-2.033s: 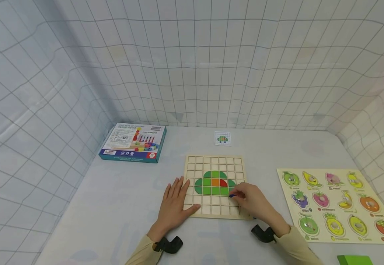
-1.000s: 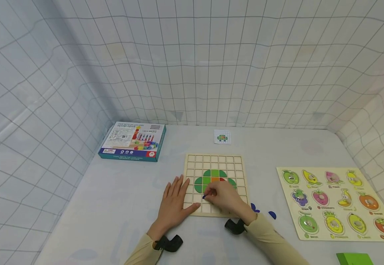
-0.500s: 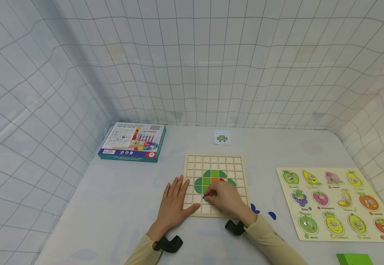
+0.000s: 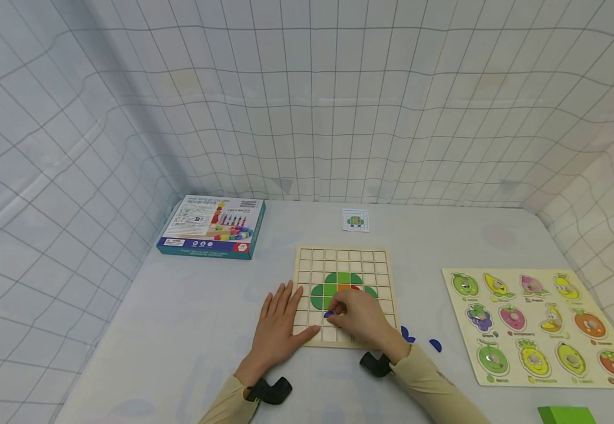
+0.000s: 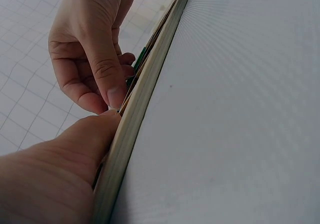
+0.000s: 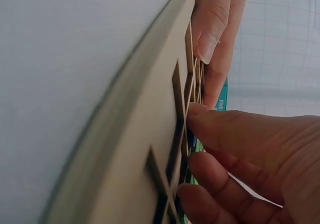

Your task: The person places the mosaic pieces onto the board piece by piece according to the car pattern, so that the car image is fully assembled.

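Note:
In the head view a wooden grid board [image 4: 344,259] lies on the table with green, orange and red pieces set in its middle squares. My right hand [image 4: 362,318] is over the board's lower middle, partly covering those pieces. Its thumb and fingertips pinch a small blue round-edged piece [image 4: 329,314] at a square below the green ones. My left hand [image 4: 277,330] lies flat with fingers spread at the board's left edge, its thumb on the lower left corner area. In the right wrist view the right thumb [image 6: 235,131] touches the grid, and the blue piece is mostly hidden.
Loose blue pieces [image 4: 407,335] lie by the board's lower right corner. A small pattern card [image 4: 356,219] lies behind the board. A boxed toy set [image 4: 211,228] is at back left. A fruit puzzle board [image 4: 508,353] and a green block [image 4: 567,414] are at right.
The right hand has carried the blue piece left across the board to the lower left squares. Over the last half second the piece has tilted slightly at its fingertips. The left hand stays put.

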Tool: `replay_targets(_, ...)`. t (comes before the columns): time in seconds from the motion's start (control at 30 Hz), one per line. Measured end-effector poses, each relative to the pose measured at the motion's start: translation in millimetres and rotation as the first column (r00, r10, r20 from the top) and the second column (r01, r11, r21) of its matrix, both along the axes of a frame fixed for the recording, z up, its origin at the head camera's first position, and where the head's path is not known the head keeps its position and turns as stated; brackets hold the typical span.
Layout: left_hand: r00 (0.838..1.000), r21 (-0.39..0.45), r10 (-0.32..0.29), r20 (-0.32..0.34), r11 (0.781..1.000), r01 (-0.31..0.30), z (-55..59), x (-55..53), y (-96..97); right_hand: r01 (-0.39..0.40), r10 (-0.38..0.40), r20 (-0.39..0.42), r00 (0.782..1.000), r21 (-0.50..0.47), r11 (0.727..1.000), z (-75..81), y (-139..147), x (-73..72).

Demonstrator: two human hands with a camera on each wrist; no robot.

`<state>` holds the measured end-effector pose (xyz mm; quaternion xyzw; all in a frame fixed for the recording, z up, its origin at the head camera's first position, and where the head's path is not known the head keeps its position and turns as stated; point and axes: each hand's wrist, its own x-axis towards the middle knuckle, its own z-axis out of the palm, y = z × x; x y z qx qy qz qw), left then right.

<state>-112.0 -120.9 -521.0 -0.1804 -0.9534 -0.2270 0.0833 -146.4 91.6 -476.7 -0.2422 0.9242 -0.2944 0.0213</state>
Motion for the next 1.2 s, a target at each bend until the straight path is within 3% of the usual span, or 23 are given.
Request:
replay_targets(0.23, 1.000, 0.002, 0.000, 0.008, 1.000, 0.000, 0.1, 1.3, 1.0, 0.007, -0.007, 0.012, 1.000, 0.022, 1.000, 5.1, 5, 7.3)
replay_targets(0.63, 0.999, -0.009, 0.013, 0.039, 1.000, -0.013, 2.4, 2.4, 2.2, 0.153, -0.151, -0.044, 0.987, 0.031, 0.988, 16.2, 56, 26.3)
replay_targets(0.93, 1.000, -0.004, 0.006, 0.020, 1.000, -0.006, 1.8, 1.4, 2.1, 0.198, -0.204, 0.063, 0.977, 0.090, 0.976, 16.9, 106, 31.7)
replay_targets(1.2, 1.000, 0.001, 0.005, 0.025, 1.000, -0.005, 1.7, 0.4, 1.7, 0.116, -0.129, 0.151, 0.980, 0.093, 0.989, 16.6, 135, 35.4)
